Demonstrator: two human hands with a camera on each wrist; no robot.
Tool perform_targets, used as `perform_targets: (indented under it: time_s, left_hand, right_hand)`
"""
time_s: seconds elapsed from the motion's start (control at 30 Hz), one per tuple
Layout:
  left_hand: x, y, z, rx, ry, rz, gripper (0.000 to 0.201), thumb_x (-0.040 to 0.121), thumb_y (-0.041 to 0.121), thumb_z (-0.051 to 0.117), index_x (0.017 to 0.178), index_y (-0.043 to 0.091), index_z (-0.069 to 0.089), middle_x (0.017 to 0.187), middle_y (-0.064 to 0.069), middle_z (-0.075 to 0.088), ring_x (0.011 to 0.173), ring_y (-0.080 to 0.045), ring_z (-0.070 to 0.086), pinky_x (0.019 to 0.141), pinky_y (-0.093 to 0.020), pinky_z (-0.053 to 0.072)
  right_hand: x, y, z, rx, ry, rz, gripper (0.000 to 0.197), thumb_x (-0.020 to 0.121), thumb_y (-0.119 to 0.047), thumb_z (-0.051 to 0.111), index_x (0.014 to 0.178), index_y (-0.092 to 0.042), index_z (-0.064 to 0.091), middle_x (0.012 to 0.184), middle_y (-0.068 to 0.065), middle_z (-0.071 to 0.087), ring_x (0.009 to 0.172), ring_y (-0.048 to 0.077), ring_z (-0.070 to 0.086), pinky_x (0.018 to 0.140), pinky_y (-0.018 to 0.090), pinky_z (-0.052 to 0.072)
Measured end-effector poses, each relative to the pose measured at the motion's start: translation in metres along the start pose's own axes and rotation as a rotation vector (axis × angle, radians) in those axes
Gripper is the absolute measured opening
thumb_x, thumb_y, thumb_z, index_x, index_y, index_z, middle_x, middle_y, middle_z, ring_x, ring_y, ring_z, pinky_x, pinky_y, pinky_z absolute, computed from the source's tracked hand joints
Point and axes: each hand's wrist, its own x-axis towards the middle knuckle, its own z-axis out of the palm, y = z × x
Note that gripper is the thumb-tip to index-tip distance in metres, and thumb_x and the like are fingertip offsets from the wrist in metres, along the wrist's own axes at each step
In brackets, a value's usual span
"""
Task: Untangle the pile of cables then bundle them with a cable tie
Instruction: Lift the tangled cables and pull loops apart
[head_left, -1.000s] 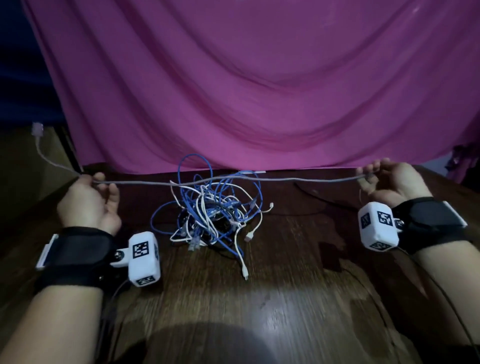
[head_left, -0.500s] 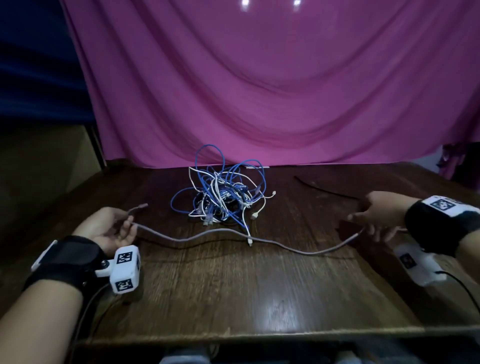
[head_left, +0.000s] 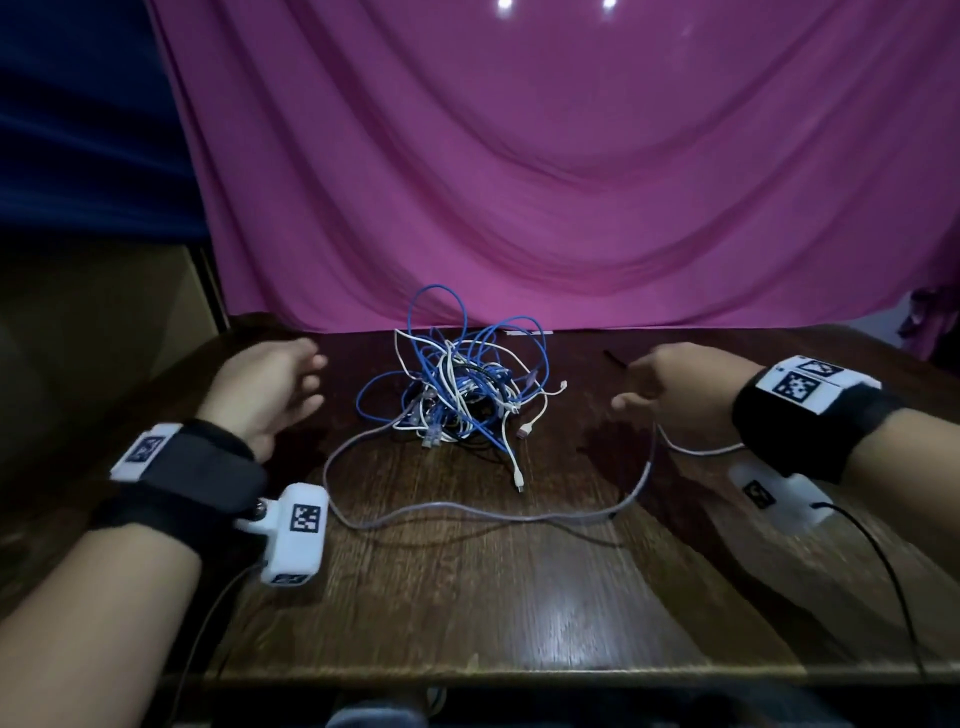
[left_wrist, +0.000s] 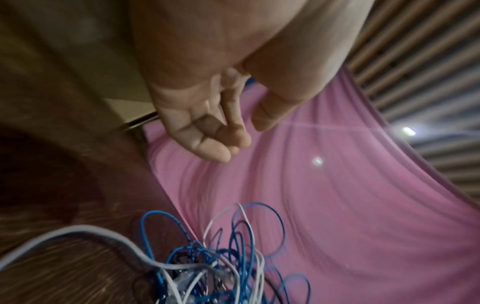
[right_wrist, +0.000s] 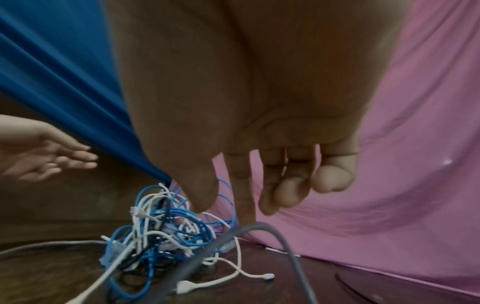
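Note:
A tangled pile of blue, white and black cables (head_left: 457, 384) sits at the back middle of the wooden table (head_left: 519, 597). One grey cable (head_left: 467, 506) lies loose in a wide loop in front of the pile; its right end runs under my right wrist. My left hand (head_left: 291, 384) hovers left of the pile, fingers relaxed and empty (left_wrist: 226, 131). My right hand (head_left: 654, 384) hovers right of the pile, fingers spread and loosely bent (right_wrist: 239, 185). The grey cable (right_wrist: 280, 234) arches just under that hand, not pinched. The pile (right_wrist: 161, 226) lies ahead of its fingers.
A thin black strip (head_left: 614, 359), possibly the cable tie, lies on the table just beyond my right hand. A pink cloth (head_left: 571, 182) hangs behind the table. The table's front edge (head_left: 467, 670) is near me.
The grey cable, held stretched between both hands above the pile, came down onto the table and both hands let it go. Both hands now hover beside the pile.

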Motion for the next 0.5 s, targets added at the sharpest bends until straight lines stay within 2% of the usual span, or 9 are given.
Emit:
perform_targets:
  time_s: [0.1,0.17,0.2,0.27,0.3,0.37,0.43,0.5]
  left_hand:
    - [-0.009,0.003,0.040,0.250,-0.234,0.172,0.009,0.101,0.024,0.060,0.096,0.019,0.066,0.091,-0.002,0.071,0.062,-0.007,0.058,0.058,-0.023,0.053]
    - [-0.010,-0.003,0.061,0.480,-0.422,0.271,0.013,0.102,0.024,0.060,0.095,0.015,0.066,0.092,-0.007,0.073,0.064,-0.008,0.062,0.059,-0.028,0.054]
    - [-0.007,-0.008,0.068,0.645,-0.516,0.316,0.014,0.102,0.025,0.061,0.096,0.014,0.067,0.093,-0.007,0.074,0.068,-0.011,0.064,0.064,-0.032,0.056]
    - [0.003,-0.018,0.070,1.075,-0.645,0.358,0.017,0.099,0.033,0.062,0.097,0.018,0.069,0.095,-0.001,0.075,0.083,-0.015,0.067,0.083,-0.036,0.057]
    - [0.009,-0.022,0.066,1.270,-0.668,0.345,0.018,0.098,0.037,0.061,0.097,0.020,0.069,0.098,0.002,0.074,0.091,-0.017,0.068,0.090,-0.034,0.055]
    - [0.023,-0.032,0.052,1.510,-0.665,0.263,0.022,0.097,0.044,0.060,0.095,0.023,0.067,0.104,0.002,0.073,0.099,-0.019,0.067,0.093,-0.032,0.053]
    - [0.036,-0.038,0.037,1.553,-0.634,0.162,0.025,0.094,0.048,0.061,0.089,0.024,0.065,0.099,0.000,0.072,0.093,-0.021,0.069,0.084,-0.035,0.059]
    - [0.044,-0.043,0.024,1.481,-0.579,0.112,0.028,0.091,0.050,0.065,0.086,0.022,0.065,0.091,-0.002,0.069,0.081,-0.023,0.071,0.066,-0.039,0.064]
  right_hand:
    - [0.013,-0.022,0.003,0.086,-0.056,-0.100,0.038,0.094,-0.059,0.058,0.076,-0.027,0.054,0.079,-0.009,0.062,0.077,0.016,0.057,0.071,0.027,0.039]
    - [0.023,-0.036,0.003,0.126,-0.070,-0.158,0.032,0.093,-0.058,0.060,0.082,-0.029,0.059,0.082,-0.010,0.065,0.080,0.014,0.059,0.074,0.025,0.040]
    - [0.028,-0.043,0.002,0.133,-0.062,-0.187,0.029,0.093,-0.057,0.061,0.086,-0.029,0.061,0.086,-0.010,0.066,0.082,0.013,0.060,0.075,0.025,0.042]
    - [0.040,-0.055,-0.005,0.131,-0.016,-0.244,0.027,0.093,-0.054,0.063,0.096,-0.027,0.067,0.094,-0.006,0.067,0.088,0.015,0.062,0.078,0.028,0.047]
    - [0.047,-0.061,-0.009,0.133,0.015,-0.266,0.028,0.094,-0.052,0.063,0.102,-0.026,0.069,0.099,-0.004,0.067,0.090,0.017,0.062,0.081,0.029,0.049]
    - [0.060,-0.070,-0.017,0.150,0.055,-0.295,0.026,0.096,-0.046,0.063,0.107,-0.024,0.070,0.101,-0.003,0.067,0.090,0.018,0.059,0.080,0.029,0.046]
    - [0.074,-0.078,-0.021,0.171,0.058,-0.283,0.024,0.097,-0.044,0.062,0.107,-0.023,0.070,0.095,-0.005,0.065,0.087,0.017,0.057,0.075,0.027,0.040]
    - [0.087,-0.087,-0.019,0.209,0.028,-0.247,0.024,0.097,-0.043,0.062,0.106,-0.023,0.070,0.090,-0.006,0.065,0.084,0.017,0.058,0.073,0.025,0.038]
